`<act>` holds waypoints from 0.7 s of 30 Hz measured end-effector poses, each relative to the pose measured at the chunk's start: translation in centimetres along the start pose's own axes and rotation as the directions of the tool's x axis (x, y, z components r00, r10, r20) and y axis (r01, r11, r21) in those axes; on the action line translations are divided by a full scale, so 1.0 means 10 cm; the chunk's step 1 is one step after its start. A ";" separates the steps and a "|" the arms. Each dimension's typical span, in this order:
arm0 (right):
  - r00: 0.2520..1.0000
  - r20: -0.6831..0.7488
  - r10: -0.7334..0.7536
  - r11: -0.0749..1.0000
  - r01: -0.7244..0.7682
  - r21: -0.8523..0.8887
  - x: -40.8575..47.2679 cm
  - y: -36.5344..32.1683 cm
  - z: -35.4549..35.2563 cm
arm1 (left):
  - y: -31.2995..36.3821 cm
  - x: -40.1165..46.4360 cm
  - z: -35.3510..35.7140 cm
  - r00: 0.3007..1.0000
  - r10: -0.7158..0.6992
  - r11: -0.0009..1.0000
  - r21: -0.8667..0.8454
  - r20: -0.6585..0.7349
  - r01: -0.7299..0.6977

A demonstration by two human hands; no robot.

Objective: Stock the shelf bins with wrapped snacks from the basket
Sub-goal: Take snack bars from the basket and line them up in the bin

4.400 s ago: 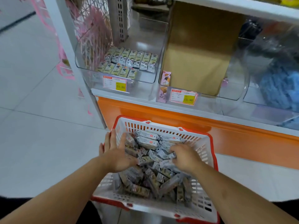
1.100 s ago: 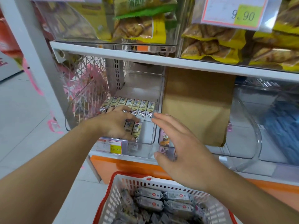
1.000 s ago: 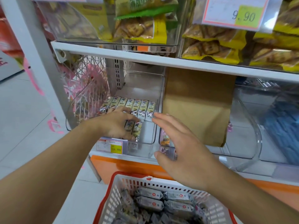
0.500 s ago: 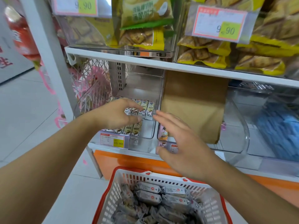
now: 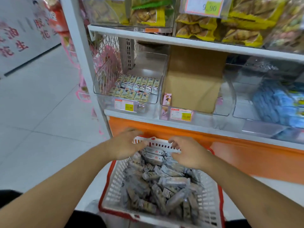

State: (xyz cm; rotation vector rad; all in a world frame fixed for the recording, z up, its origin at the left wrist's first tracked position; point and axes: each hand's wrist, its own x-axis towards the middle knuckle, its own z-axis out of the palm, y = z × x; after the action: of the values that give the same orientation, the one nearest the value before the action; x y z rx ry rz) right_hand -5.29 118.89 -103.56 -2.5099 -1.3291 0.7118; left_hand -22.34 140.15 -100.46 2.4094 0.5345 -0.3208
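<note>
Reaching over the basket (image 5: 212, 191), left hand (image 5: 126, 145) and right hand (image 5: 187, 153) are hovering loose-fingered, grip released (nothing held), needing aligned handfuls of wrapped snacks (image 5: 158, 180) for the bin (image 5: 131, 99).

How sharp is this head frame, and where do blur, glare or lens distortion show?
Head view: motion blur softens the hands, left and right, and the basket; glare washes the clear bin walls; the wide lens bows the shelf upright; price tags are unreadable; lighting is even.
</note>
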 end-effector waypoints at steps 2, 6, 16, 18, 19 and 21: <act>0.994 0.076 0.078 0.997 -0.079 0.003 0.01 0.16 0.23 | -0.27 0.02 0.34 0.985 -0.155 0.986 0.068 0.070 0.151; 0.981 0.140 0.137 0.989 -0.142 0.027 0.10 0.27 0.58 | -0.62 0.11 0.79 0.936 -0.333 0.942 0.077 0.112 0.326; 0.980 0.069 0.184 0.982 -0.186 0.025 0.66 0.19 1.37 | -0.66 0.27 1.07 0.911 -0.390 0.920 0.017 0.134 0.391; 0.979 -0.029 0.203 0.978 -0.204 -0.034 0.72 0.21 1.48 | -0.65 0.28 1.07 0.906 -0.394 0.918 0.026 0.155 0.395; 0.978 -0.068 0.195 0.978 -0.199 -0.060 0.73 0.22 1.53 | -0.65 0.28 1.07 0.902 -0.396 0.918 0.036 0.170 0.396; 0.979 -0.116 0.165 0.978 -0.178 -0.105 0.75 0.24 1.61 | -0.64 0.29 1.07 0.897 -0.399 0.917 0.055 0.191 0.396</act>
State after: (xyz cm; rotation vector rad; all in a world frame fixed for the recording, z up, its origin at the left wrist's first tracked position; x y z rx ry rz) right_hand -8.14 123.12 -120.76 -2.7379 -1.1589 0.5381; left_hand -23.69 138.72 -113.12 2.2333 0.9344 -0.7356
